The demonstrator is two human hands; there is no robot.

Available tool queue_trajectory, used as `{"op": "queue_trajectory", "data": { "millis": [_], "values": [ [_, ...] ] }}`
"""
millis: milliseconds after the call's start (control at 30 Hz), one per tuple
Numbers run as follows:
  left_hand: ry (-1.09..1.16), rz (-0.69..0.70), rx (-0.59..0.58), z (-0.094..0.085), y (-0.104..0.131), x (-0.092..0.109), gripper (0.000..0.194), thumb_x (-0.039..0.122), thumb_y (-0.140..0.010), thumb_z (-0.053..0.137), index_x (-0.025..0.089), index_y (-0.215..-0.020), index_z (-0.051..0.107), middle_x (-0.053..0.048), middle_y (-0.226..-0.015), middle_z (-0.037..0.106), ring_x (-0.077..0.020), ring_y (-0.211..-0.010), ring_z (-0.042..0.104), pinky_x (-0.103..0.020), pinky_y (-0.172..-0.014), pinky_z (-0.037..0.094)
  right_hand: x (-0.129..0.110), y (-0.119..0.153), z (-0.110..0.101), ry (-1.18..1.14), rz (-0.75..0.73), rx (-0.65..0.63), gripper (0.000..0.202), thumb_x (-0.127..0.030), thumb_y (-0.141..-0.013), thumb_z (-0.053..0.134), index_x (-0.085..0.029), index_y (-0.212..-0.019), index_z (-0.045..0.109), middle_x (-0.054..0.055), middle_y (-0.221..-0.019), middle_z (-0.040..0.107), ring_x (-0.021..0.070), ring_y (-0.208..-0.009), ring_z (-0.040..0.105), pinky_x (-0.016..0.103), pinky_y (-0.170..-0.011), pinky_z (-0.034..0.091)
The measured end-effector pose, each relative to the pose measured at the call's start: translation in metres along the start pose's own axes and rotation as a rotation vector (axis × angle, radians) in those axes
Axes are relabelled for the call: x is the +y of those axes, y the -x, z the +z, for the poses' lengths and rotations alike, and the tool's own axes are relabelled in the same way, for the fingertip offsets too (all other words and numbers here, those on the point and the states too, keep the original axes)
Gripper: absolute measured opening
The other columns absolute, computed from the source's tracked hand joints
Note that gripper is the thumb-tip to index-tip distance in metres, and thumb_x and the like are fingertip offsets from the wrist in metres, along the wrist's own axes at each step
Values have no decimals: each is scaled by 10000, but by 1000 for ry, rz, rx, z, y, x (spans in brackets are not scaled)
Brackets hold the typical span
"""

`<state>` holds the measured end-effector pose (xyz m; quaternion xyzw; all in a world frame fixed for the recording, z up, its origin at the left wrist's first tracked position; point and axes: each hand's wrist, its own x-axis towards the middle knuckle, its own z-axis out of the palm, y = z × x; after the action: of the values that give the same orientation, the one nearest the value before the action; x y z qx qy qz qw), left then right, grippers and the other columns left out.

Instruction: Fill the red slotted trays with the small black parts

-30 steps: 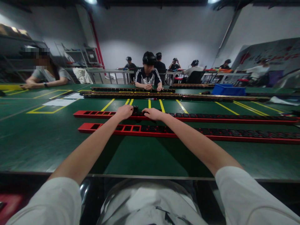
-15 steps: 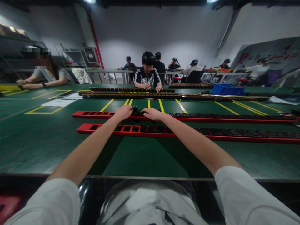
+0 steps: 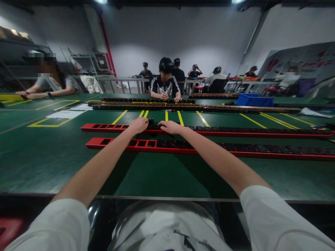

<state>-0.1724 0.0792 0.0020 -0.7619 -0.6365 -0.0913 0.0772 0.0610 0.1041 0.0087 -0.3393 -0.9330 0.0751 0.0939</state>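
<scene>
Two long red frames lie across the green table, a far one point(image 3: 222, 134) and a near one point(image 3: 235, 153). Black square pieces fill their right parts, and several slots at the left are open. My left hand point(image 3: 138, 125) is closed at the far frame, its fingertips beside a small upright black part point(image 3: 151, 122). Just right of that part, my right hand point(image 3: 170, 127) has its fingers curled together over black pieces in the same frame. What either hand grips is too small to make out.
Behind the frames run long dark strips point(image 3: 157, 105) and a blue bin point(image 3: 254, 100). White papers point(image 3: 65, 114) lie at the left. A person point(image 3: 165, 83) works across the table, and another point(image 3: 56, 83) sits at the far left.
</scene>
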Motion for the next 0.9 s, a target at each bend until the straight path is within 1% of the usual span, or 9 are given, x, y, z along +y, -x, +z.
{"op": "queue_trajectory", "data": {
  "millis": [300,433,567,800,900],
  "values": [
    [-7,36,44,3,0,0,358,283,-966,361,189,-956,706,-128,-1084,715,-243,-1033,653,-326,-880,477,-3,2,-2,-9,3,-7,375,-291,-1002,450,-177,-1334,581,137,-1290,670,270,-1134,648,365,-968,481],
    [-3,23,35,6,-1,-2,364,317,-973,362,199,-990,706,-115,-1086,725,-235,-1010,662,-315,-869,476,-3,3,-3,-14,7,-4,361,-297,-999,469,-197,-1324,591,121,-1274,682,260,-1118,656,350,-953,485],
    [-2,20,24,6,-1,-3,381,347,-980,357,198,-1026,705,-111,-1066,735,-239,-968,672,-316,-840,474,-2,1,-2,-10,6,-5,364,-294,-1000,468,-193,-1329,585,117,-1286,677,251,-1129,651,335,-963,479],
    [-19,27,10,3,1,-1,408,358,-988,354,185,-997,724,-125,-1041,746,-255,-962,679,-321,-811,471,0,0,0,-8,-3,-6,376,-296,-1002,454,-171,-1332,583,135,-1300,665,274,-1146,641,363,-977,478],
    [-48,22,11,2,2,0,423,357,-992,347,181,-998,731,-137,-1051,746,-268,-974,681,-333,-809,474,0,0,0,-6,5,-9,376,-300,-1001,459,-181,-1336,581,131,-1287,673,274,-1132,648,365,-962,486]
  ]
}}
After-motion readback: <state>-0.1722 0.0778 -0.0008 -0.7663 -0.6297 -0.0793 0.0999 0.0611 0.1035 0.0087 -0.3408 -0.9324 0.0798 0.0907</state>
